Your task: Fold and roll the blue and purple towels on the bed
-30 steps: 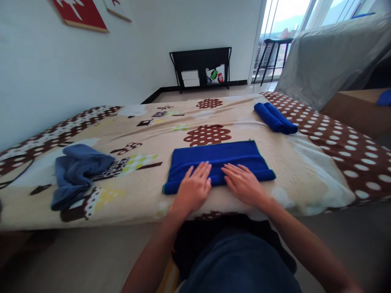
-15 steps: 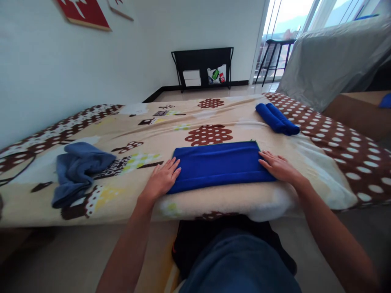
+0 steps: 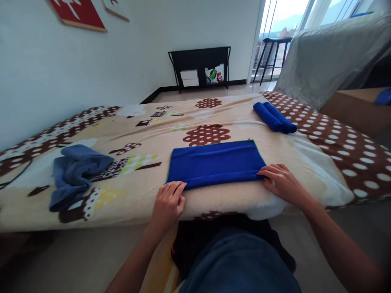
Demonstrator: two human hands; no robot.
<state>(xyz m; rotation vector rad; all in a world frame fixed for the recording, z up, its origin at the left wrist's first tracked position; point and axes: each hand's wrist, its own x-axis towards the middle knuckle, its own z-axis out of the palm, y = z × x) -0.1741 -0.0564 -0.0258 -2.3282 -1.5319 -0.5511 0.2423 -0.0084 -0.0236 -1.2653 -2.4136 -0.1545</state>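
Note:
A bright blue towel [image 3: 214, 162] lies folded into a long flat band on the patterned blanket [image 3: 146, 134] in front of me. My left hand [image 3: 168, 202] is at the towel's near left corner with its fingers curled onto the edge. At the near right corner, my right hand [image 3: 282, 184] pinches the fabric between thumb and fingers. Both hands rest on the blanket's front edge.
Two rolled blue towels [image 3: 275, 117] lie side by side at the back right of the bed. A crumpled grey-blue cloth [image 3: 76, 171] sits at the left. A black rack [image 3: 200, 67] stands by the far wall, and a covered sofa [image 3: 330, 57] is at the right.
Both hands slid outward from the towel's middle to its ends, then drew back to the near corners and closed on them. The towel now looks flatter.

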